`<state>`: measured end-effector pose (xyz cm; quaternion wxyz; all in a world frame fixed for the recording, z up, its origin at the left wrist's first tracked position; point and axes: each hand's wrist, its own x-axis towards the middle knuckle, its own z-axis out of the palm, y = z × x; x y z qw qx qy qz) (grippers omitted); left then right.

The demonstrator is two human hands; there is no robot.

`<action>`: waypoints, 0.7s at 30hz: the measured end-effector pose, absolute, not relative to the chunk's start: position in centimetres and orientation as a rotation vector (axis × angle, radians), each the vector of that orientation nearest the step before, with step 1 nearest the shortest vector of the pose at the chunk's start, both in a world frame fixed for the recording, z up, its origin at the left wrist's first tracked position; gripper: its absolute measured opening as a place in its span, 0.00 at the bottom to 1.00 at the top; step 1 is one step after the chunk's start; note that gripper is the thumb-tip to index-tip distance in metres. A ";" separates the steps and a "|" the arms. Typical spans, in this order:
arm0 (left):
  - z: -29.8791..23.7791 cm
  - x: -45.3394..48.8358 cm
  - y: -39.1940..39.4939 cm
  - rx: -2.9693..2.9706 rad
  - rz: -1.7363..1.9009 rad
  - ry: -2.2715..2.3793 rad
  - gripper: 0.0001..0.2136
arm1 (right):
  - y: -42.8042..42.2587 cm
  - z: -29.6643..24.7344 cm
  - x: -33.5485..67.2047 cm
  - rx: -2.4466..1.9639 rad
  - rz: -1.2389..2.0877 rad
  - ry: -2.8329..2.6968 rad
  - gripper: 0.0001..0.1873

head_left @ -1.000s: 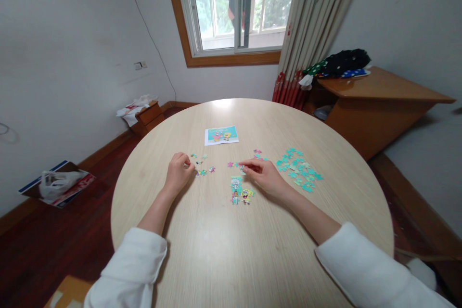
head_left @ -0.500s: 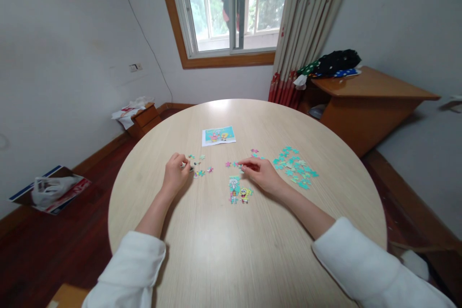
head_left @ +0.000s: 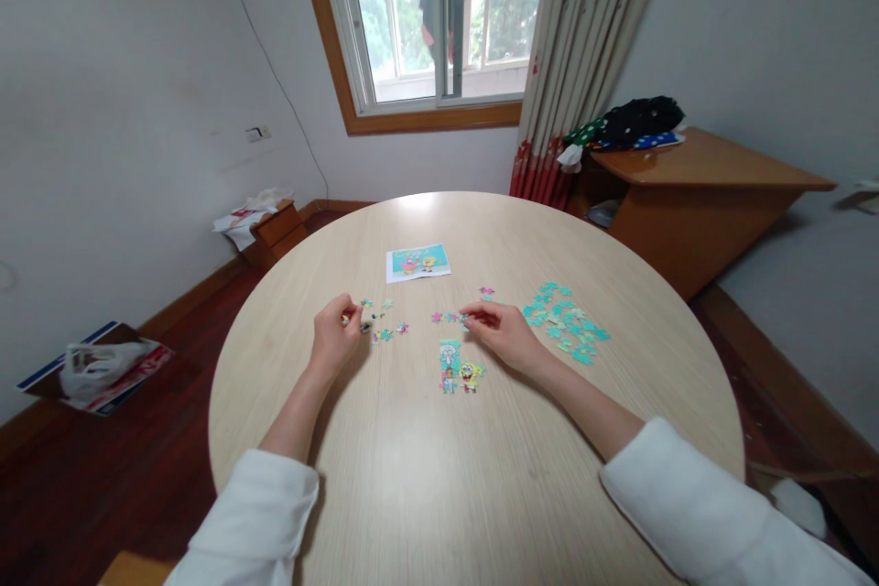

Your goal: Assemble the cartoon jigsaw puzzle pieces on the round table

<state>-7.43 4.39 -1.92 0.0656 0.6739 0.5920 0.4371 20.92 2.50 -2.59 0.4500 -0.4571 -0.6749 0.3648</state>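
My left hand (head_left: pixel 335 331) is closed, thumb and forefinger pinched on what looks like a small puzzle piece (head_left: pixel 345 320), mostly hidden. Just right of it lie several loose puzzle pieces (head_left: pixel 385 335), some dark, yellow and pink. My right hand (head_left: pixel 504 330) is closed too, its fingertips low over the table on a teal puzzle piece (head_left: pixel 465 317). A pink piece (head_left: pixel 437 318) lies left of those fingertips. Nearer to me is a joined part of the puzzle (head_left: pixel 450 366), showing a pale teal figure and a yellow square figure.
The round wooden table (head_left: pixel 426 494) fills the middle. A printed picture card (head_left: pixel 417 263) lies farther back. Many teal pieces (head_left: pixel 567 320) are spread beyond my right hand, with a few pink and teal ones (head_left: pixel 487 292) behind it. A wooden desk (head_left: pixel 714 165) stands at the right.
The view has shifted slightly, so the table sits a little lower. Both hands stay in nearly the same places over the pieces, with only small finger movement.
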 end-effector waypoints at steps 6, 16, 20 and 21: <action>-1.6 -6.4 3.7 1.917 1.287 1.753 0.10 | 2.4 -2.7 20.9 -1.137 0.865 -1.688 0.13; -1.5 -4.0 2.6 1.943 1.240 1.671 0.11 | 2.3 -2.6 20.9 -1.143 0.847 -1.708 0.11; -1.6 -3.0 2.4 1.980 1.282 1.693 0.13 | 2.1 -2.3 20.8 -1.143 0.807 -1.731 0.12; -1.7 -2.8 2.4 2.006 1.297 1.680 0.13 | 2.1 -2.3 20.9 -1.143 0.799 -1.731 0.12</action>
